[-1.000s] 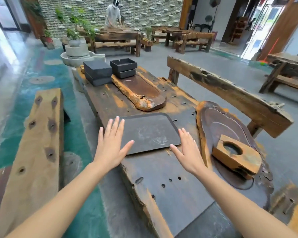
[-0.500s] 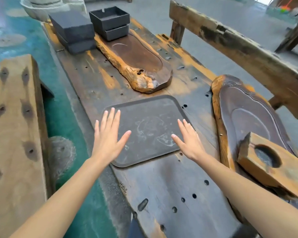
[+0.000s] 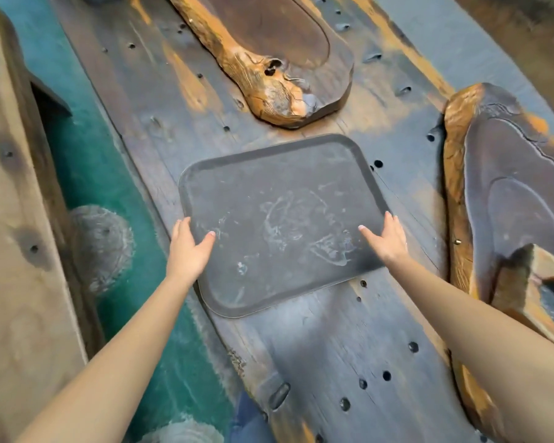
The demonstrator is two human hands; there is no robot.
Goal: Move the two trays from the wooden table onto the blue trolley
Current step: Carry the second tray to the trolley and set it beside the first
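Left hand (image 3: 187, 247) spread, thumb lying on left rim of flat dark grey rectangular tray (image 3: 279, 219), fingers over its edge; grasp not closed. Right hand (image 3: 386, 238) spread likewise at tray's right rim, thumb on tray surface. Tray lies flat on dark weathered wooden tabletop (image 3: 317, 346), chalky scuffs on its face. Beyond tray, just apart: gnarled orange-brown wood slab tray (image 3: 269, 59). Right, near: dark oval wood slab (image 3: 509, 193) carrying holed wooden block (image 3: 538, 292). Left: teal floor (image 3: 93, 161), pale plank bench (image 3: 13, 251).

Both wooden slabs (image 3: 269, 49) (image 3: 509, 193) cut off by frame edges
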